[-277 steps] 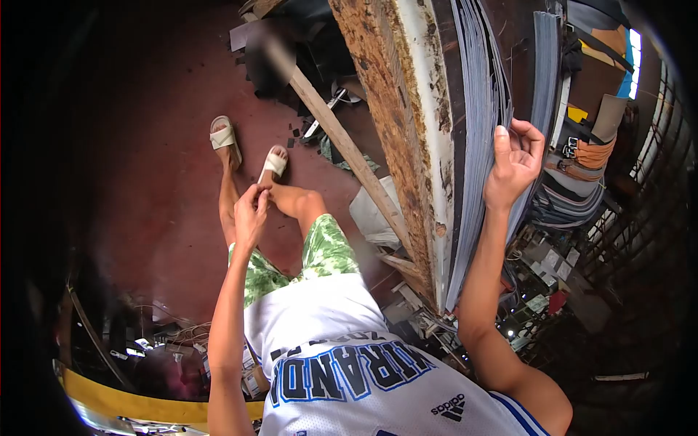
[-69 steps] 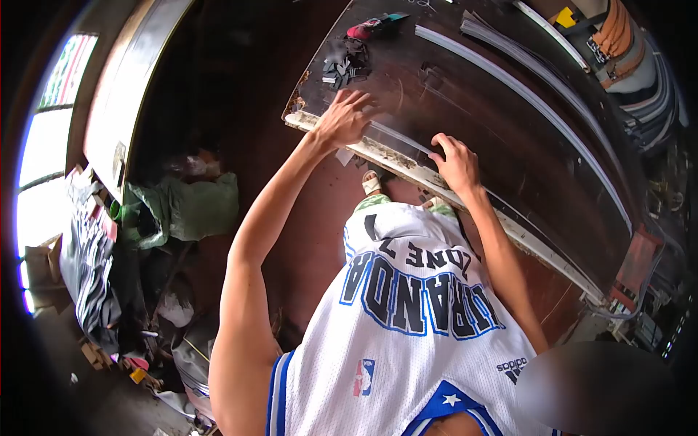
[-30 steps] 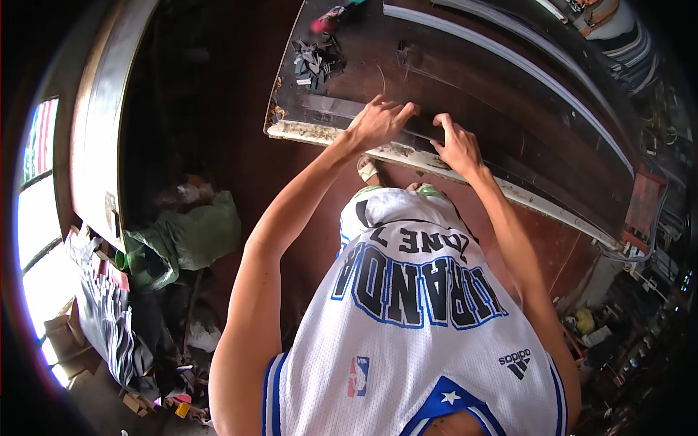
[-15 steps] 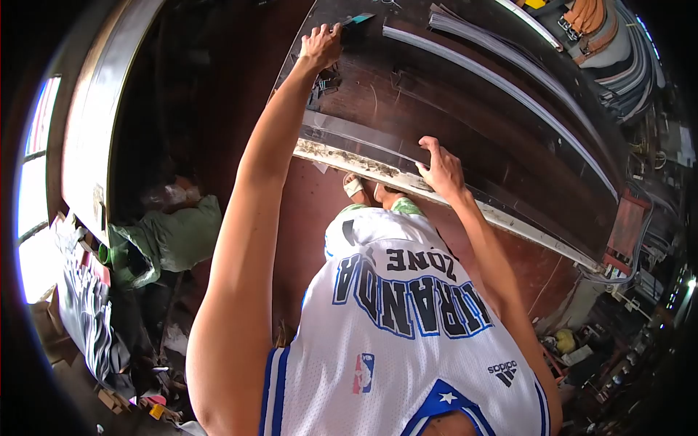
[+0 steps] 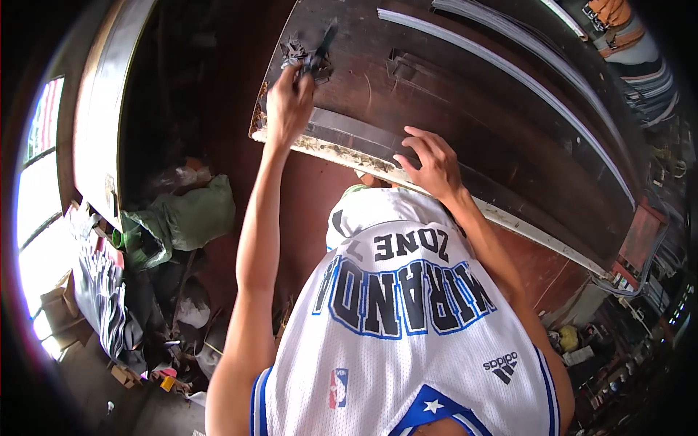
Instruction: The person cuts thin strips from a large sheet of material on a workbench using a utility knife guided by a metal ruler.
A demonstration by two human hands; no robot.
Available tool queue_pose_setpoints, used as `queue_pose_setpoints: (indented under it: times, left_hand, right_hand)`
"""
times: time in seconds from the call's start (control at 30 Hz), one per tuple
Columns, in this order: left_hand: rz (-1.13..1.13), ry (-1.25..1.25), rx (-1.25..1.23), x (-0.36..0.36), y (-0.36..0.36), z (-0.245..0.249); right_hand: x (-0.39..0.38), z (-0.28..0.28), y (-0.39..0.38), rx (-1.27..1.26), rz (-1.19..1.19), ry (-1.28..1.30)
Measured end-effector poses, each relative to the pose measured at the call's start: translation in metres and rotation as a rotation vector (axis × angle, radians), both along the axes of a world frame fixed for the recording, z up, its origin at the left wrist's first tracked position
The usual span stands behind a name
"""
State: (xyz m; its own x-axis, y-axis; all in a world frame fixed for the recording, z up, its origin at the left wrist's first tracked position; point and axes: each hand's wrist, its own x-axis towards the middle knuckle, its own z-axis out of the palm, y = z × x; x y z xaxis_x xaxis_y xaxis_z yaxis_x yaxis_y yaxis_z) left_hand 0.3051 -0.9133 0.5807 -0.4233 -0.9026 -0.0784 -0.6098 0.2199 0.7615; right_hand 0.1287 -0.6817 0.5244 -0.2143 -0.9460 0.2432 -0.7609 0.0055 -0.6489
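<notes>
Left grip (image 5: 289, 109): fingertips drawn together, seemingly pinching a dark slender item (image 5: 324, 47). Motion blur; exact kind cannot be told. Just beside those fingertips, pile of dark scraps (image 5: 294, 51), on the counter (image 5: 349, 62).

Change: half a second ago this hand was reaching past the scraps, toward a teal-ended thing. It is now drawn back on the near side of the pile, dark item at the fingers. Judged meaning: an item has been picked up, perhaps a tool for work on the flat strip (image 5: 345, 131).

Strip lies to the right of the left grip, along the counter's worn pale edge (image 5: 342, 155), running toward the right grip (image 5: 436, 168). Right grip: thumb and fingers spread, curved over that edge, nothing seen between them; contact with the strip cannot be told. Farther out, long pale strips (image 5: 436, 30) curve across the counter.

Pose: left forearm nearly straight up from the elbow, palm down; right forearm slanting inward, wrist near the edge.
</notes>
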Motion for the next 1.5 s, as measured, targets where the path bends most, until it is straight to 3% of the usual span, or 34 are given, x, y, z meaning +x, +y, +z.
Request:
queue_pose_setpoints:
  times: [0.13,0.27,0.43,0.8,1.0,1.5]
  left_hand:
    - [0.104,0.031,0.33,0.028,0.087,0.038]
    - [0.022,-0.067,0.169,0.044,0.145,0.031]
    - [-0.078,-0.349,0.136,0.018,0.179,0.063]
    - [-0.282,-0.693,0.083,-0.027,0.195,0.074]
    - [-0.326,-0.732,0.057,-0.049,0.202,0.073]
    - [-0.384,-0.758,0.07,-0.075,0.202,0.076]
  right_hand:
    - [0.003,-0.006,-0.004,-0.024,0.044,-0.005]
    - [0.005,-0.012,-0.006,-0.058,0.051,-0.059]
    - [0.005,-0.019,-0.004,-0.086,0.055,-0.065]
    - [-0.01,-0.023,0.006,-0.109,0.077,-0.123]
    - [-0.023,-0.031,0.017,-0.136,0.1,-0.03]
    - [-0.031,-0.042,0.031,-0.105,0.053,-0.153]
